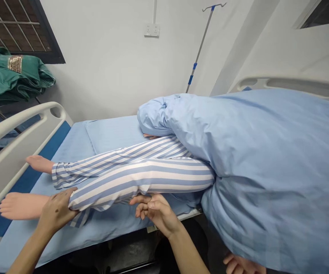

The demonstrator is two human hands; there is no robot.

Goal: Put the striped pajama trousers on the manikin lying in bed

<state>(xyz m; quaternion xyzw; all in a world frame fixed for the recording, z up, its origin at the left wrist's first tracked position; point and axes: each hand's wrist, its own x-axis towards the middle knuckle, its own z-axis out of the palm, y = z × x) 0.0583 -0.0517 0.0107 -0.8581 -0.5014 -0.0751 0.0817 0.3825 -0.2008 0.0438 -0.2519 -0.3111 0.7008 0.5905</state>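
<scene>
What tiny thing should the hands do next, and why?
Probably slide the right hand further under the striped leg. Its fingers only reach the leg's lower edge, while the left hand already holds near the ankle, so both could then support it.

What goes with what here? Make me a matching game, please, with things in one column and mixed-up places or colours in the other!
Things:
1. left hand
2. folded cloth
3. drip pole
4. wall socket

Matches:
A. white, on the wall
B. on the striped trouser leg
C. silver with blue bands, behind the bed
D. green, by the window

Pairs: 1-B, 2-D, 3-A, 4-C
</scene>
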